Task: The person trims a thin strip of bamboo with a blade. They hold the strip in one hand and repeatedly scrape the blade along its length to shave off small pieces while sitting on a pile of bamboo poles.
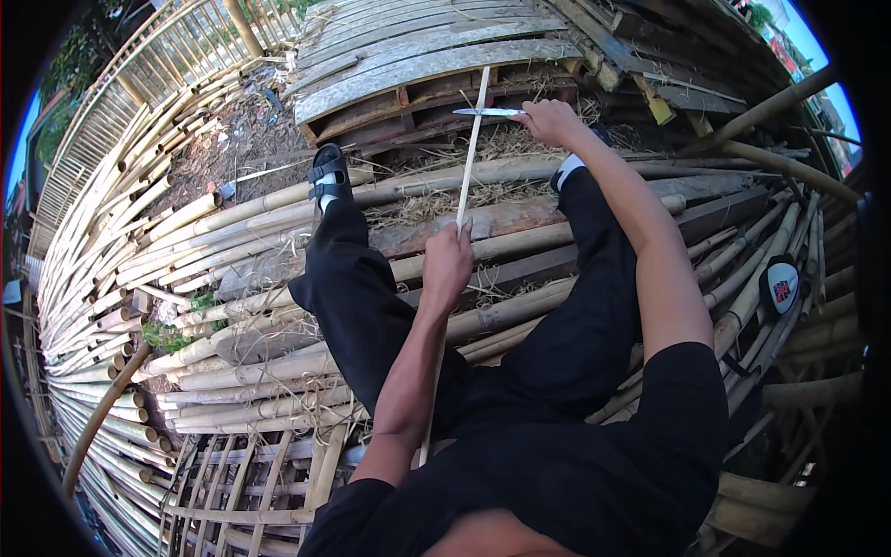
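A long, thin bamboo strip (471, 153) runs from beside my body out past my feet. My left hand (448, 260) is closed around it at about knee height, and its tail passes back under my left forearm. With my right hand (549, 123) I grip a knife by its handle, which my fingers hide. The knife's shiny blade (483, 111) points left and lies across the strip near its far end. Whether the edge is biting into the strip I cannot tell.
Bamboo poles (232, 218) lie under and left of my legs. A wooden pallet (418, 70) stands ahead, with dry shavings (501, 148) before it. Stacked planks (650, 56) rise at far right; a dark cap (780, 283) rests on the right-hand poles. A bamboo lattice (241, 483) is at lower left.
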Demonstrator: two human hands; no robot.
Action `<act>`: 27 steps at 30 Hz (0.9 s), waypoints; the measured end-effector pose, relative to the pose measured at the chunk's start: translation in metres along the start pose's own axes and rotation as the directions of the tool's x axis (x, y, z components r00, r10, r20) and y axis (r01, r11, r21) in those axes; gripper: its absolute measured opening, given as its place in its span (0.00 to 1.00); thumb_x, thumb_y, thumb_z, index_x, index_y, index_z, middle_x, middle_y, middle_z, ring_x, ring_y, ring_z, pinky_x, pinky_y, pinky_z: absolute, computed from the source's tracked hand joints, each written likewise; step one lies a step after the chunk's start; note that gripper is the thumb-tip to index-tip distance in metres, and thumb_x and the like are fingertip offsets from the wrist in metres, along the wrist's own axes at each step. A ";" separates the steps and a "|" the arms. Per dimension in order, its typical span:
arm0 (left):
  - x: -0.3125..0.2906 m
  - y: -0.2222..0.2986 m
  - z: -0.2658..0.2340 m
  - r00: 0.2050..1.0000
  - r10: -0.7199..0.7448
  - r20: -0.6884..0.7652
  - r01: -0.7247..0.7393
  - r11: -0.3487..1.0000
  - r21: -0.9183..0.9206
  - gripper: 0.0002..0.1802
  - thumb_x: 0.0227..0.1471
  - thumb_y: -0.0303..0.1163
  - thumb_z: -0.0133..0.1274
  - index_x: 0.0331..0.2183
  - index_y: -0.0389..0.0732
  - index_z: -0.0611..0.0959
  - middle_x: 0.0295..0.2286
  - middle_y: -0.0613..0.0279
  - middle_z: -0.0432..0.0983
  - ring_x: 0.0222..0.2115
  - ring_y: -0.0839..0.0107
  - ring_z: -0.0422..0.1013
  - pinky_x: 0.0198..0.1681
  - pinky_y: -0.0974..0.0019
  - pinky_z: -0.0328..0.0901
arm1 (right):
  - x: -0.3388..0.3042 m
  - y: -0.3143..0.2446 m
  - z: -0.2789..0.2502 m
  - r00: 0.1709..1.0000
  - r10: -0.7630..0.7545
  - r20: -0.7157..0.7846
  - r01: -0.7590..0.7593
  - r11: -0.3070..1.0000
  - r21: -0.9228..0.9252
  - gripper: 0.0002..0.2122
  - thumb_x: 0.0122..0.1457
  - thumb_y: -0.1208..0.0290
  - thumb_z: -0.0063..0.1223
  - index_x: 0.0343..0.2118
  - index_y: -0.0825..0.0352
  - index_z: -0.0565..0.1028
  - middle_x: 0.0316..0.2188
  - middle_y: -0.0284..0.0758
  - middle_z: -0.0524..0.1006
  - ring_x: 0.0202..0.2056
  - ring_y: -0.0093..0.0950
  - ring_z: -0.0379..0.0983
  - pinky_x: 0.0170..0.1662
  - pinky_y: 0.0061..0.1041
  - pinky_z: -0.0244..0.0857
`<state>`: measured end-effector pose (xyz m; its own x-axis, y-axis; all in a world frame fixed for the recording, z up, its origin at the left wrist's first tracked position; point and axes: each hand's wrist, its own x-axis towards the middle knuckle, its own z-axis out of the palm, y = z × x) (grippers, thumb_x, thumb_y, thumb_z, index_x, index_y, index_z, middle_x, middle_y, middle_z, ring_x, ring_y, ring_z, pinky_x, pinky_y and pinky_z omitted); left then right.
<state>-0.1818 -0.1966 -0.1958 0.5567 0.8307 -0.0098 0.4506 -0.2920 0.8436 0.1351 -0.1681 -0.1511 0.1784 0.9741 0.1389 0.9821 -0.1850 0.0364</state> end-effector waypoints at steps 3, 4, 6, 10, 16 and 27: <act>0.002 -0.003 -0.009 0.999 -0.006 -0.034 0.006 1.000 0.010 0.20 0.57 0.39 0.44 0.27 0.30 0.75 0.17 0.38 0.70 0.22 0.41 0.70 0.25 0.49 0.61 | 0.007 -0.022 0.000 1.000 -0.003 0.000 0.003 0.999 0.054 0.22 0.61 0.51 0.35 0.28 0.67 0.72 0.23 0.49 0.75 0.29 0.49 0.72 0.34 0.46 0.65; -0.003 -0.004 -0.014 0.997 -0.020 -0.068 0.020 1.000 0.004 0.20 0.57 0.40 0.44 0.27 0.30 0.75 0.17 0.38 0.70 0.22 0.41 0.70 0.25 0.49 0.61 | 0.013 -0.035 -0.006 0.999 -0.001 0.035 -0.002 0.996 0.086 0.22 0.62 0.51 0.35 0.28 0.67 0.73 0.23 0.49 0.75 0.30 0.49 0.73 0.34 0.46 0.65; -0.013 -0.004 -0.021 0.995 -0.067 -0.069 0.066 0.998 -0.020 0.22 0.58 0.41 0.42 0.26 0.30 0.76 0.17 0.38 0.70 0.22 0.41 0.70 0.26 0.48 0.62 | 0.012 -0.065 -0.002 0.989 0.001 0.150 -0.035 0.974 0.222 0.24 0.63 0.53 0.32 0.27 0.70 0.73 0.24 0.52 0.74 0.31 0.51 0.71 0.36 0.47 0.64; -0.010 -0.002 -0.015 0.994 -0.104 -0.036 0.101 0.992 -0.078 0.24 0.59 0.42 0.39 0.26 0.29 0.76 0.17 0.38 0.70 0.22 0.40 0.69 0.26 0.48 0.62 | 0.001 -0.066 0.030 0.996 0.024 0.090 -0.058 0.920 0.387 0.27 0.63 0.51 0.31 0.24 0.73 0.71 0.18 0.48 0.73 0.23 0.45 0.73 0.27 0.42 0.66; -0.011 -0.006 -0.014 0.990 -0.130 -0.058 0.128 0.991 -0.038 0.26 0.60 0.43 0.38 0.26 0.29 0.76 0.18 0.37 0.70 0.22 0.39 0.69 0.26 0.47 0.61 | -0.012 -0.091 0.008 0.687 -0.027 0.727 -0.686 0.306 0.660 0.26 0.61 0.44 0.31 0.20 0.64 0.63 0.09 0.29 0.59 0.09 0.22 0.54 0.12 0.26 0.51; -0.019 0.000 -0.015 0.986 -0.150 0.075 0.153 0.988 -0.032 0.27 0.57 0.47 0.44 0.24 0.29 0.74 0.16 0.37 0.70 0.22 0.40 0.69 0.25 0.47 0.62 | 0.011 -0.021 0.000 0.994 -0.109 0.032 0.111 0.991 -0.075 0.17 0.62 0.56 0.37 0.33 0.68 0.69 0.20 0.45 0.75 0.25 0.46 0.74 0.26 0.44 0.66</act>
<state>-0.2030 -0.2055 -0.1881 0.5338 0.8270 -0.1765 0.5074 -0.1462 0.8492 0.1168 -0.1533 -0.1499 0.0722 0.9921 0.1027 0.9884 -0.0849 0.1257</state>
